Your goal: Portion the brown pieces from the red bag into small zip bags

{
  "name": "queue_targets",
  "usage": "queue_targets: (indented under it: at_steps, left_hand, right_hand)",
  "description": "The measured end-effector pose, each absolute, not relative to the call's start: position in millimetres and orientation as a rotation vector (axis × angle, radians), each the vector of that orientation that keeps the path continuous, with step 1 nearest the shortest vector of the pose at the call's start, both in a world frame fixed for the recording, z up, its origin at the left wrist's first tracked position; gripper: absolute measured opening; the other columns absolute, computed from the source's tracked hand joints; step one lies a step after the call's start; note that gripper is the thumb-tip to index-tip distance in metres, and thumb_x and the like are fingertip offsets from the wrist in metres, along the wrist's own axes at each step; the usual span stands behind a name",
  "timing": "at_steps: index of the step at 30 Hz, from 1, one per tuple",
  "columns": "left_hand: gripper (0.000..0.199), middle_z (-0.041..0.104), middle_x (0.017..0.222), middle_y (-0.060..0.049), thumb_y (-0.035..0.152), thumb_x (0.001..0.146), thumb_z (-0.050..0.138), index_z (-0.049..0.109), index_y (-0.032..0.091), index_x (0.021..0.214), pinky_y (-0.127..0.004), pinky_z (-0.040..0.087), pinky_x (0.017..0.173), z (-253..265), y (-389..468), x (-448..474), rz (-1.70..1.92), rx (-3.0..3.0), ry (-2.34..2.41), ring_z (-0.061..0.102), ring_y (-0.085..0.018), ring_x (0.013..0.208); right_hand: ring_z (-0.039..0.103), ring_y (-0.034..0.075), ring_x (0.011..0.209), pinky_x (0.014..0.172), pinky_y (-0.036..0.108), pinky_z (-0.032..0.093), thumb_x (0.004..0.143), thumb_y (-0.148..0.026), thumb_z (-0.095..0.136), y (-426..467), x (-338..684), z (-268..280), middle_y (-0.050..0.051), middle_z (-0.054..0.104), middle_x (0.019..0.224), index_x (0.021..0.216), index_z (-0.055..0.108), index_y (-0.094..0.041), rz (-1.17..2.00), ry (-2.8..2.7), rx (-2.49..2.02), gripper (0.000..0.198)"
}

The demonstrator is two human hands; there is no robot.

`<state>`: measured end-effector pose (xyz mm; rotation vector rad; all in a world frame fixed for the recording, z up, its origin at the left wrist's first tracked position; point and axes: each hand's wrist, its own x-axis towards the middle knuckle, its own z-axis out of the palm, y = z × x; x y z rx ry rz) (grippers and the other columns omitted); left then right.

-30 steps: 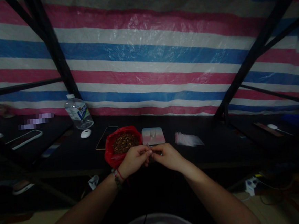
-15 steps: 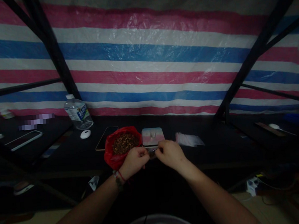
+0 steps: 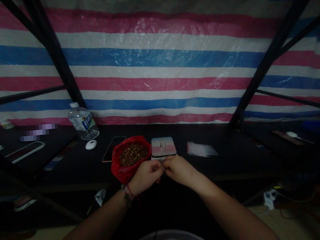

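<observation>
My left hand (image 3: 147, 174) and my right hand (image 3: 180, 172) are closed in pinches, fingertips almost touching, at the table's front edge. Between them is a small clear plastic bag (image 3: 163, 164), mostly covered by the fingers. Just beyond lies a small square digital scale (image 3: 163, 146) with a shiny top plate. An open red plastic bag (image 3: 118, 172) full of brown dried bits (image 3: 133, 154) stands left of the scale, close to my left hand. Right of the scale lies a pile of clear little plastic bags (image 3: 202, 149).
Behind the red bag lies a phone (image 3: 109, 156). A white computer mouse (image 3: 91, 144) and a large clear bottle (image 3: 84, 122) stand farther left. Dark metal posts (image 3: 61, 65) rise at both sides before a striped plastic sheet (image 3: 158, 61).
My hands have come closer together, the right one shifting left and slightly down. The small bag between them shows less than before. The view has tilted slightly.
</observation>
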<state>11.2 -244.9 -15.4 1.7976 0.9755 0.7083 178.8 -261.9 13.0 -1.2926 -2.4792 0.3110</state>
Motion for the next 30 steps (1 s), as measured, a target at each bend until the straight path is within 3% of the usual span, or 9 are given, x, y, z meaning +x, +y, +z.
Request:
queue_targets:
  at_steps: [3,6,8,12,15,19,23,30]
  left_hand:
    - [0.016,0.057,0.071,-0.001,0.031,0.076,0.057,0.058,0.016,0.08,-0.023,0.044,0.059,-12.6,-240.2,6.5,0.989,1.887,1.007,0.056,-0.013,0.065]
    - [0.035,0.059,0.101,-0.006,0.03,0.071,0.066,0.056,0.018,0.102,-0.031,0.046,0.082,-8.7,-229.4,-3.0,1.26,1.784,1.028,0.057,-0.019,0.093]
    - [0.043,0.057,0.113,-0.009,0.033,0.072,0.067,0.053,0.019,0.109,-0.035,0.045,0.088,-7.1,-223.5,-9.2,1.179,1.606,0.877,0.055,-0.022,0.104]
    - [0.045,0.063,0.1,-0.008,0.034,0.07,0.071,0.055,0.017,0.109,-0.03,0.05,0.07,-7.0,-221.6,-12.7,0.871,1.28,0.691,0.062,-0.019,0.086]
    - [0.044,0.065,0.092,-0.006,0.029,0.066,0.076,0.058,0.015,0.104,-0.023,0.049,0.062,-3.4,-220.9,-13.4,0.89,1.192,0.765,0.062,-0.015,0.075]
    - [0.047,0.065,0.103,-0.009,0.031,0.068,0.074,0.057,0.015,0.109,-0.027,0.052,0.072,9.1,-205.9,-35.0,1.061,1.155,0.775,0.064,-0.018,0.085]
    - [0.05,0.067,0.102,-0.007,0.038,0.064,0.075,0.058,0.016,0.105,-0.03,0.054,0.072,17.0,-183.9,-75.6,1.241,1.26,1.05,0.065,-0.019,0.086]
    - [0.046,0.069,0.095,-0.006,0.049,0.066,0.067,0.062,0.017,0.097,-0.031,0.053,0.075,16.8,-166.6,-107.1,1.002,1.835,1.409,0.066,-0.022,0.085]
  right_hand:
    - [0.062,0.017,0.084,0.076,0.027,0.045,0.079,-0.016,0.062,-258.0,185.6,14.9,0.005,0.068,0.09,0.1,0.068,-0.02,0.383,-2.368,-1.208,0.022]
    - [0.061,0.017,0.088,0.078,0.027,0.046,0.075,-0.02,0.068,-256.3,195.1,20.8,0.004,0.068,0.096,0.106,0.066,-0.023,0.467,-2.256,-1.107,0.031]
    - [0.061,0.017,0.087,0.076,0.027,0.047,0.073,-0.023,0.07,-255.5,200.7,24.5,0.005,0.067,0.098,0.107,0.067,-0.023,0.533,-2.167,-1.074,0.034]
    - [0.061,0.017,0.083,0.072,0.028,0.048,0.075,-0.027,0.068,-251.9,206.3,25.7,0.006,0.066,0.101,0.109,0.066,-0.023,0.618,-2.043,-1.068,0.035]
    - [0.06,0.018,0.089,0.077,0.03,0.048,0.079,-0.027,0.062,-244.3,209.7,20.2,0.006,0.065,0.1,0.105,0.068,-0.024,0.593,-1.981,-0.996,0.027]
    - [0.06,0.016,0.079,0.068,0.028,0.048,0.081,-0.028,0.056,-226.4,222.8,6.5,0.006,0.064,0.09,0.088,0.07,-0.02,0.542,-1.701,-1.022,0.017]
    - [0.057,0.014,0.063,0.056,0.025,0.045,0.079,-0.032,0.056,-212.1,237.7,-4.1,0.005,0.063,0.08,0.088,0.068,-0.018,0.591,-1.57,-1.149,0.02]
    - [0.058,0.014,0.064,0.056,0.025,0.045,0.076,-0.036,0.057,-214.1,240.7,-0.1,0.005,0.066,0.08,0.085,0.068,-0.018,0.649,-1.514,-1.181,0.022]
